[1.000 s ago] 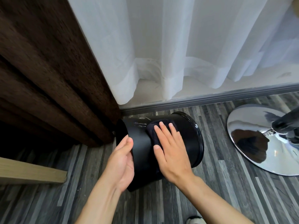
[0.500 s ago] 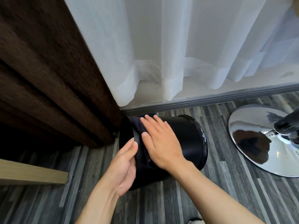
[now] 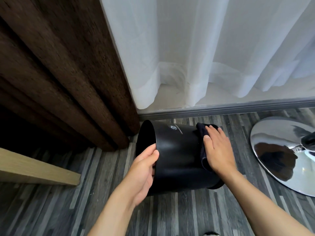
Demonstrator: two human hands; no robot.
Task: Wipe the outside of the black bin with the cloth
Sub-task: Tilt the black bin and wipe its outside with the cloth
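- Sliding rightward across the frame, the right hand (image 3: 217, 150) has carried the cloth (image 3: 203, 142) from the left end of the black bin (image 3: 179, 155), where it was half a second ago, to the bin's right end; a second ago it sat mid-wall, so the stroke has gone out to the left and back across
- Bin itself looks turned since then: a small white logo and line of print now show on its upper wall, left of the cloth, which were not visible before
- Right hand lies flat, palm down, fingers straight and only slightly parted, pressing the dark cloth onto the curved wall; nothing is pinched
- Left hand (image 3: 144, 169) grips the bin's left edge, thumb on the outer wall, the other fingers curled behind that edge and mostly hidden
- Black bin lies on its side on the grey striped floor (image 3: 170, 217) at centre frame, just below the brown curtain (image 3: 68, 74) and white sheer curtain (image 3: 204, 48); a chrome chair base (image 3: 279, 150) sits at right, apart from it
- My reading: the top face has had a full pass, and the turning suggests fresh wall is being brought up; the underside and far side likely remain, so the job is part done
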